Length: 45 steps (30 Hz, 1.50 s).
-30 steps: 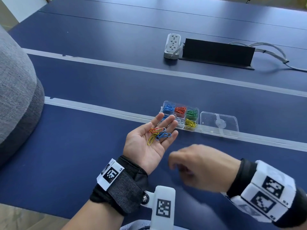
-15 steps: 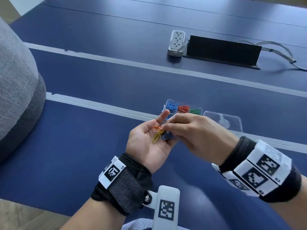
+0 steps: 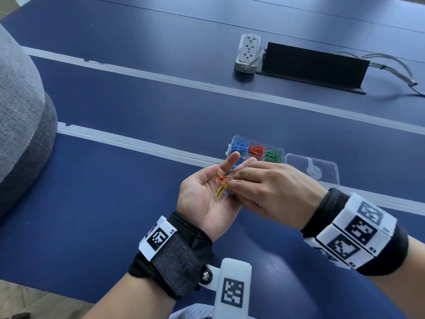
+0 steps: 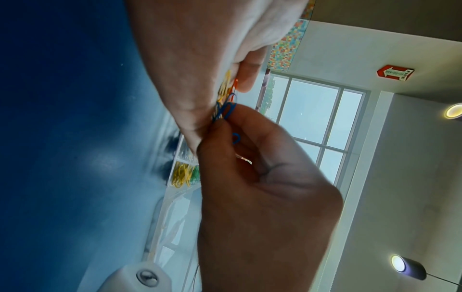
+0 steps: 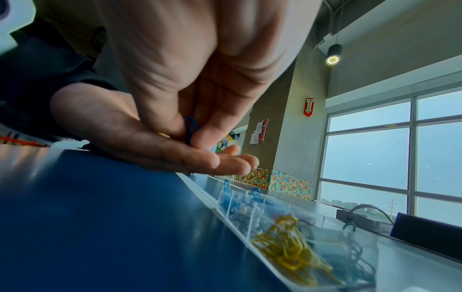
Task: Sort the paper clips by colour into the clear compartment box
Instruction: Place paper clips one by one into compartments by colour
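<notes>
**Blue clip pinched out of the palm**

I am seeing the left hand [image 3: 208, 194] lying palm up over the dark blue desk [image 3: 96, 194], fingers relaxed, cradling loose yellow, orange and blue wire paper clips [image 3: 221, 185]. The right hand [image 3: 268, 192] is pinching a small blue wire paper clip [image 5: 190, 128] between thumb and fingertip. The clear plastic compartment box [image 3: 256, 150] is sitting just beyond the fingers, lid open.

Head view looks down; wrist views close, low, sharing the compartment box [image 3: 255, 150].
</notes>
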### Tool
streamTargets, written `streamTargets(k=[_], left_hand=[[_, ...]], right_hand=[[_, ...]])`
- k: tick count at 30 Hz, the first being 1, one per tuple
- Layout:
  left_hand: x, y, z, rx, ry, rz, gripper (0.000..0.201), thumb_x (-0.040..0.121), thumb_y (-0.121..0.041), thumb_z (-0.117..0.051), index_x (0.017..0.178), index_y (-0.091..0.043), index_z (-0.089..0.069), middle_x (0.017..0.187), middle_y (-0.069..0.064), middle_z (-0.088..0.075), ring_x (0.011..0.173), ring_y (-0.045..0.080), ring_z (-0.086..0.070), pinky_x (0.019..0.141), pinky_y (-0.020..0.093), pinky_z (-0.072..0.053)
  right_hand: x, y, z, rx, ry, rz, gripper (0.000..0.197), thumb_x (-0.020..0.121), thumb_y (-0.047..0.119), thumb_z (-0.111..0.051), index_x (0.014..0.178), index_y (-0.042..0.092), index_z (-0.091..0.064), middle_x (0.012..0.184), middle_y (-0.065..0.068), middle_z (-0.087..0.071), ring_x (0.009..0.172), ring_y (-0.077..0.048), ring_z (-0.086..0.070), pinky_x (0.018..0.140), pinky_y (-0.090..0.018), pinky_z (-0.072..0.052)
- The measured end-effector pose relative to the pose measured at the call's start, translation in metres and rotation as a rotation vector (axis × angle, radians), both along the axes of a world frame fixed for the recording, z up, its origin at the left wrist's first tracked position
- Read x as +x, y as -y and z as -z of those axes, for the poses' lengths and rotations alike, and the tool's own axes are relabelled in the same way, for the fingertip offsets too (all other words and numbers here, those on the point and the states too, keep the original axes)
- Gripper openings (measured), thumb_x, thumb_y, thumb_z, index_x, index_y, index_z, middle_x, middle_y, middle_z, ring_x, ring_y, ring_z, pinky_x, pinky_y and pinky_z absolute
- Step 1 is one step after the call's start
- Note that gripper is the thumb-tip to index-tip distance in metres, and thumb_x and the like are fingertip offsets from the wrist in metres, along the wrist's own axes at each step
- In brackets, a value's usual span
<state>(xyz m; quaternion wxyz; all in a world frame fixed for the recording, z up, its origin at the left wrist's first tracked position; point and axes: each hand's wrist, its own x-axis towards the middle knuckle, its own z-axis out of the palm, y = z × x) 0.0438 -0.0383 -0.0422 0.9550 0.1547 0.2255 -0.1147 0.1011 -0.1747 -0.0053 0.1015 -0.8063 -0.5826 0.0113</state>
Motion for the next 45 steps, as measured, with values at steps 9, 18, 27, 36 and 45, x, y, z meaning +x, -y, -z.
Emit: streamTargets(k=[9, 18, 27, 36, 45], left_hand=[[0.005, -0.01, -0.006, 0.024, -0.013, -0.116, 0.039, 0.096, -0.025, -0.033, 0.109, -0.002, -0.061, 0.119, 0.027, -0.063, 0.106, 0.035, -0.062, 0.106, 0.045, -0.037], [0.006, -0.004, -0.005, -0.035, 0.007, -0.128, 0.037, 0.098, -0.026, -0.03, 0.105, -0.006, -0.06, 0.12, 0.026, -0.062, 0.078, 0.027, -0.067, 0.058, 0.025, -0.052], [0.002, -0.002, -0.008, -0.011, -0.005, -0.129, 0.037, 0.098, -0.026, -0.027, 0.105, -0.007, -0.059, 0.126, 0.023, -0.059, 0.098, 0.032, -0.063, 0.065, 0.03, -0.052], [0.001, -0.023, -0.01, 0.021, 0.008, -0.261, 0.034, 0.094, -0.02, -0.033, 0.103, -0.006, -0.062, 0.124, 0.022, -0.062, 0.118, 0.034, -0.058, 0.105, 0.045, -0.04], [-0.003, -0.026, -0.009, 0.015, 0.021, -0.268, 0.035, 0.096, -0.021, -0.032, 0.103, -0.006, -0.062, 0.123, 0.021, -0.063, 0.116, 0.035, -0.06, 0.099, 0.044, -0.044]], right_hand=[[0.021, -0.007, -0.013, 0.324, -0.172, 0.147, 0.022, 0.074, 0.003, -0.061, 0.087, 0.014, -0.074, 0.072, -0.003, -0.071, 0.053, -0.022, -0.059, 0.048, -0.034, -0.052], [0.004, -0.014, -0.007, 0.064, -0.196, 0.187, 0.017, 0.076, 0.009, -0.058, 0.082, 0.014, -0.073, 0.081, -0.001, -0.071, 0.073, -0.02, -0.064, 0.063, -0.028, -0.053], [-0.009, -0.023, -0.007, 0.038, -0.327, 0.321, 0.02, 0.077, 0.014, -0.057, 0.085, 0.022, -0.073, 0.081, -0.001, -0.072, 0.074, -0.03, -0.064, 0.067, -0.04, -0.053], [0.039, -0.023, -0.032, 0.09, -0.389, 0.684, 0.016, 0.078, 0.009, -0.065, 0.088, 0.016, -0.076, 0.087, 0.001, -0.075, 0.083, -0.011, -0.066, 0.082, -0.019, -0.048], [0.046, -0.05, -0.017, -0.096, -0.411, 0.715, 0.013, 0.077, 0.012, -0.062, 0.075, 0.02, -0.072, 0.083, -0.001, -0.07, 0.085, -0.021, -0.066, 0.08, -0.028, -0.053]])
